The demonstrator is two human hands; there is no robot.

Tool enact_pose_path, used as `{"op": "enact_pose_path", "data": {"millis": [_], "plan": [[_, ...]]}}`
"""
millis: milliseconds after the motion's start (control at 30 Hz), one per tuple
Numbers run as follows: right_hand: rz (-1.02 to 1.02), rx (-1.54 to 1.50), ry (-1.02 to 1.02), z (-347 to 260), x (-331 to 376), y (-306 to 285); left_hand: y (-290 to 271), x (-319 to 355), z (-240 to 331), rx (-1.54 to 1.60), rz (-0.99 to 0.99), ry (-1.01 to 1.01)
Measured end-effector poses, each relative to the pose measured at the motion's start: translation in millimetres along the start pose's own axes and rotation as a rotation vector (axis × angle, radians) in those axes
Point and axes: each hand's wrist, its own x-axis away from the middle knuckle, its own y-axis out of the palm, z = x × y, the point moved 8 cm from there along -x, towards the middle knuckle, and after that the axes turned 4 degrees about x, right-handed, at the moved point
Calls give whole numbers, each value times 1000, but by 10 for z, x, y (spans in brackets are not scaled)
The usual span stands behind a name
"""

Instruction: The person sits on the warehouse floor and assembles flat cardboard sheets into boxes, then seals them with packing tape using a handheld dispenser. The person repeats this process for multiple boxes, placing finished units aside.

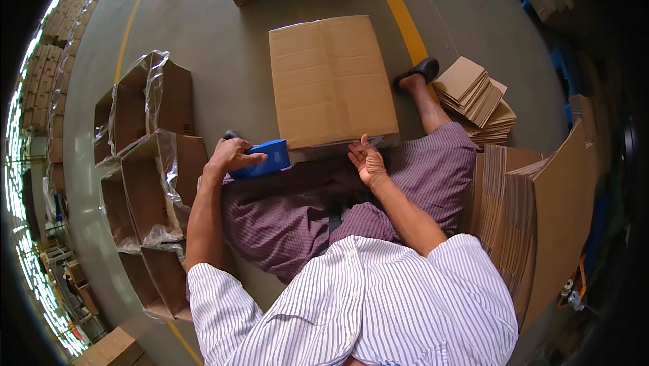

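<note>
One brown carton point(331, 82) stood at the frame's centre, its facing panel shut, seemingly taped down the seam; whether its near side was closed, I couldn't tell. The left hand point(233, 156) had thumb and fingers partly closed round one blue block point(272, 158). The right hand point(367, 162), loosely half open at the carton's lower edge, gripped nothing visible. What looked like three plastic-lined boxes point(177, 102) at left remained unsealed; two flat-cardboard piles point(466, 89) lay at right.

A single fisheye view looks steeply down from head height — shirt point(378, 298) close at bottom centre, floor point(216, 41) curving away toward the top.
</note>
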Motion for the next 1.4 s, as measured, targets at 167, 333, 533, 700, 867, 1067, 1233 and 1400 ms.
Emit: {"op": "enact_pose_path", "data": {"millis": [167,333,533,700,867,1067,1233,1400], "plan": [[299,47,-112,-224,-106,-78,68,-63,-4,-60,-59,6],[315,77,-105,-305,-37,-45,-21,40,-63,-56,-102,16],[297,165,-114,-365,-28,-35,-243,258,-302,-21,-59,-33],[291,149,-133,-355,-26,-18,-249,350,-824,-59,-71,-78],[295,200,-140,-414,-26,-50,-25,42,-710,-142,-126,-148],[266,223,-112,-364,1,-19,275,-306,-655,-137,-207,-236],[268,235,-102,-360,-23,-80,471,-622,-303,-231,-244,-160],[269,243,-98,-363,-16,-102,532,-720,-222,-208,-281,-246]]}}
